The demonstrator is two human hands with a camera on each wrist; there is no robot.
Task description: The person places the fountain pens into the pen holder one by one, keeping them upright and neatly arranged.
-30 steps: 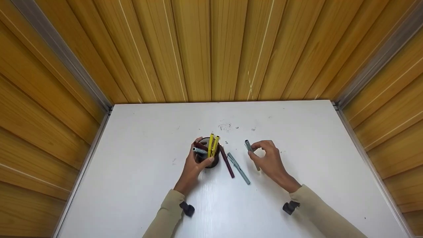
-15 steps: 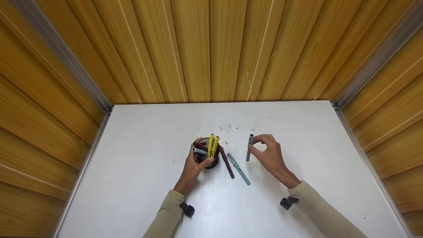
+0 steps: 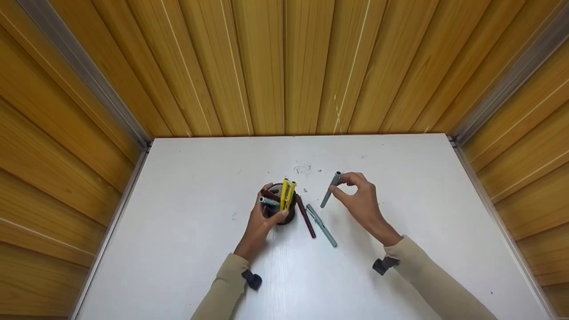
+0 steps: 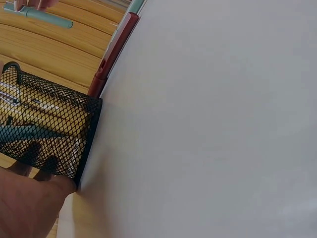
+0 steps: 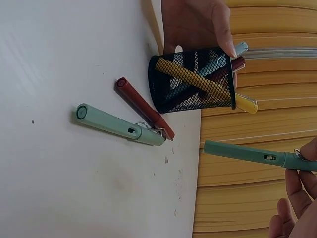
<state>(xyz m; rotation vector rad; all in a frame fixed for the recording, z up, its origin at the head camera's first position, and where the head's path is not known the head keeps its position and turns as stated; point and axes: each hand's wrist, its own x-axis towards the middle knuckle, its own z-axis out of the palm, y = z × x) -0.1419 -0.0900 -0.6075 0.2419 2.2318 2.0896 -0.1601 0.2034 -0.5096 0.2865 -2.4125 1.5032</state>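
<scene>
My left hand (image 3: 260, 224) grips a black mesh pen cup (image 5: 161, 91) standing upright on the table. Inside it lean two yellow pens (image 3: 284, 195), a light blue-green pen (image 3: 268, 201) and a dark red pen (image 5: 238, 63). To the right, my right hand (image 3: 362, 204) pinches a grey-green pen (image 5: 242, 151) by its capped end, between thumb and fingers. That pen tilts in the air, its lower end pointing down and left, apart from the cup. Between the hands a dark red pen (image 3: 306, 220) and another grey-green pen (image 3: 323, 229) lie on the table.
The white table (image 3: 186, 200) carries a few dark marks (image 3: 303, 170) behind the cup. Wood-patterned panels (image 3: 284, 66) rise along the back and both sides. Both wrists carry a small black device, one of them the right wrist device (image 3: 385, 265).
My right hand has lifted the grey-green pen and moved it slightly back and left. The pen's lower end has swung from right to left. My left hand and the cup have stayed in place.
</scene>
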